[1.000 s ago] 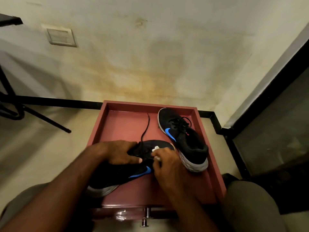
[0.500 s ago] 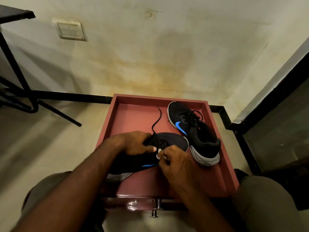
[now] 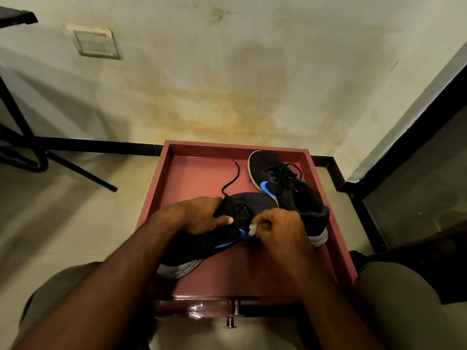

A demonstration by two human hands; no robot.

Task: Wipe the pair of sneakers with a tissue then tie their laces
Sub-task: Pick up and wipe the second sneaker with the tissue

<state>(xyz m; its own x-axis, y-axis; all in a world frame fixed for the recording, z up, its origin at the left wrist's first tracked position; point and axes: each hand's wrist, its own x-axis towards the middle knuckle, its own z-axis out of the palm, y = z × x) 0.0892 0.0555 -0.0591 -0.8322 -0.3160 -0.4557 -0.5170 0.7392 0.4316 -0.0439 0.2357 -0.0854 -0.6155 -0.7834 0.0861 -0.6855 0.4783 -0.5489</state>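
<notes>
A shallow reddish-brown wooden tray with raised walls point(image 3: 161, 178) sits on the pale floor in front of the person, a metal knob point(image 3: 231, 322) on its near side; two black sneakers with blue side marks and pale soles lie in it. The nearer black sneaker point(image 3: 202, 246) lies across the tray's near-left part, its heel over the left edge and its toe towards the middle; one loose black lace point(image 3: 233, 176) trails from it towards the far edge. The left hand point(image 3: 202, 215) rests on top of this sneaker by its eyelets, fingers curled over the upper and thumb stretched along it; the right hand point(image 3: 278, 228) pinches a small crumpled white tissue point(image 3: 252, 229) between curled fingers and presses it to the sneaker's side just beside the blue mark. The second black sneaker point(image 3: 285, 190) lies along the tray's right edge, toe at the far-right corner, laces tangled on top, its side touching the first sneaker's toe.
</notes>
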